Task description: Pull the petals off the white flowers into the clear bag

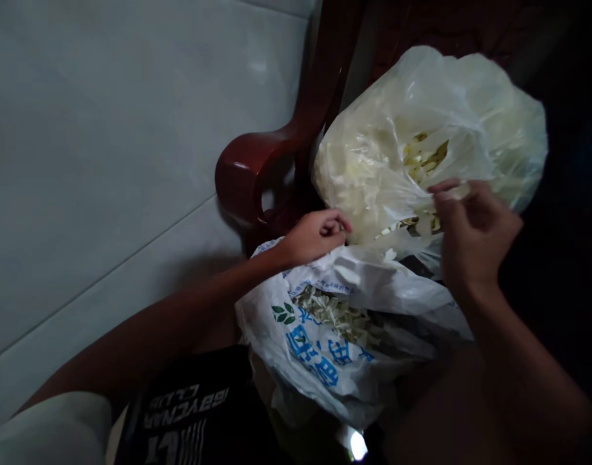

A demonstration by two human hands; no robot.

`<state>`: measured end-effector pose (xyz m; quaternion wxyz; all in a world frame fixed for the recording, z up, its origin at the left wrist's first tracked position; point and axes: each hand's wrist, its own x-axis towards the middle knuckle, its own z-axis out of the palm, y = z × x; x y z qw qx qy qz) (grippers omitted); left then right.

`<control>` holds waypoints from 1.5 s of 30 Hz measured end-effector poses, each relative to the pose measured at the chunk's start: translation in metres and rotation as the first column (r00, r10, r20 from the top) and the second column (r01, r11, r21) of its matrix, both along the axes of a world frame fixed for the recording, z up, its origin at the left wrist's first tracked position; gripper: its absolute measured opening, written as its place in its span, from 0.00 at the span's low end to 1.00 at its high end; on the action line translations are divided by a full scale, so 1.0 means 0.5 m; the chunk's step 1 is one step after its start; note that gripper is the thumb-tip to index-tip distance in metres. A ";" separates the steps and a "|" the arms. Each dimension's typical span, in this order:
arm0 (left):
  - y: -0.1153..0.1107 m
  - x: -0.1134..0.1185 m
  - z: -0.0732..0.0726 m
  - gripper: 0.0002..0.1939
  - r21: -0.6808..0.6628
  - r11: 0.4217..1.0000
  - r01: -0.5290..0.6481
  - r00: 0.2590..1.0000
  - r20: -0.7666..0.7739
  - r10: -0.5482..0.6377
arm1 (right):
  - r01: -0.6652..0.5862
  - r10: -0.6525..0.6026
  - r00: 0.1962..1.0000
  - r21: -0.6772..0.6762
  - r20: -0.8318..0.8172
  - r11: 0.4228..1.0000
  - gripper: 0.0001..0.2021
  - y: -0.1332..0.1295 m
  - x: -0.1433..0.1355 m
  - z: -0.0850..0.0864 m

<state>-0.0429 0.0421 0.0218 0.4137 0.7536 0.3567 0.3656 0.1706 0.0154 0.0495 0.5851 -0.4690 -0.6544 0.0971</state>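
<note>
Milky, thin plastic makes up the bulging bag that sits just beyond both hands, stretching ahead of the right one and out to its left. From here I'd judge it limp and a little slippery, light for its bulk, and easy to tear; through a gap in the film, past the right fingertips, I can see pale yellowish pieces that look thin and perhaps brittle. A gathered fold of the film seems the best place to take hold, since the smooth, swollen side would likely slide away. The right hand has thumb and forefinger closed on such a fold, drawing it taut; the left hand hangs with curled fingers by the near edge, and I can't tell whether it grips anything. Closer to the body, below and between the hands, a white printed bag gapes around whitish slivers. Beyond the left hand curves a dark red wooden armrest, with pale floor tiles farther out.
</note>
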 end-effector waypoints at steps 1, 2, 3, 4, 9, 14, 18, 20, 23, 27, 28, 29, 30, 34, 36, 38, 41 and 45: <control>-0.013 0.002 0.001 0.06 0.078 0.996 0.041 0.994 -0.105 -0.033 | -0.016 0.016 1.000 -0.015 0.021 1.000 0.04 -0.004 -0.008 -0.006; -0.026 0.006 0.002 0.08 0.160 0.986 0.053 0.981 -0.193 -0.022 | -0.032 0.033 0.999 -0.030 0.043 0.999 0.03 -0.008 -0.017 -0.012; -0.037 0.010 0.002 0.10 0.237 0.970 0.048 0.968 -0.249 0.012 | -0.050 0.053 0.996 -0.046 0.070 0.998 0.03 -0.011 -0.027 -0.017; -0.047 0.015 0.000 0.11 0.306 0.951 0.035 0.963 -0.264 0.049 | -0.071 0.077 0.991 -0.064 0.105 0.995 0.03 -0.013 -0.037 -0.022; -0.066 0.037 -0.014 0.10 0.540 0.833 -0.120 0.993 0.078 0.093 | -0.174 0.187 0.976 -0.112 0.116 0.978 0.05 -0.017 -0.067 -0.031; -0.062 0.040 -0.012 0.15 0.528 0.837 -0.142 0.979 0.201 0.039 | -0.262 0.261 0.965 -0.111 -0.025 0.959 0.08 -0.020 -0.068 -0.031; -0.059 0.035 -0.002 0.12 0.432 0.883 -0.185 0.969 0.232 0.089 | -0.313 0.304 0.949 -0.159 -0.079 0.936 0.08 -0.026 -0.065 -0.032; -0.058 0.034 0.000 0.11 0.386 0.897 -0.215 0.956 0.270 0.113 | -0.342 0.330 0.939 -0.178 -0.097 0.923 0.08 -0.028 -0.065 -0.032; -0.058 0.037 0.000 0.10 0.340 0.915 -0.218 0.945 0.307 0.111 | -0.353 0.329 0.932 -0.184 -0.153 0.917 0.07 -0.027 -0.066 -0.033; -0.059 0.042 -0.005 0.09 0.263 0.944 -0.199 0.940 0.324 0.108 | -0.322 0.273 0.931 -0.190 -0.241 0.928 0.10 -0.022 -0.070 -0.041; -0.059 0.044 -0.008 0.09 0.225 0.955 -0.195 0.933 0.343 0.110 | -0.308 0.259 0.934 -0.192 -0.246 0.932 0.10 -0.020 -0.072 -0.044; -0.058 0.046 -0.010 0.10 0.182 0.965 -0.189 0.923 0.369 0.111 | -0.294 0.245 0.938 -0.191 -0.245 0.936 0.10 -0.018 -0.073 -0.047; -0.058 0.048 -0.013 0.10 0.136 0.974 -0.180 0.910 0.400 0.112 | -0.282 0.233 0.941 -0.187 -0.244 0.941 0.09 -0.017 -0.074 -0.051; -0.055 0.054 -0.022 0.13 -0.040 0.989 -0.141 0.860 0.490 0.143 | -0.256 0.215 0.951 -0.172 -0.224 0.951 0.09 -0.013 -0.078 -0.062; -0.053 0.056 -0.025 0.13 -0.111 0.984 -0.139 0.842 0.511 0.176 | -0.222 0.198 0.968 -0.167 -0.153 0.960 0.09 -0.014 -0.079 -0.062; -0.050 0.056 -0.025 0.12 -0.155 0.978 -0.139 0.826 0.527 0.201 | -0.178 0.174 0.984 -0.135 -0.040 0.975 0.08 -0.018 -0.080 -0.057; -0.048 0.055 -0.024 0.12 -0.192 0.974 -0.124 0.812 0.544 0.210 | -0.140 0.144 0.986 -0.045 0.088 0.989 0.06 -0.025 -0.081 -0.050; -0.049 0.053 -0.021 0.12 -0.214 0.970 -0.115 0.811 0.543 0.216 | -0.116 0.116 0.987 -0.005 0.114 0.993 0.05 -0.028 -0.080 -0.047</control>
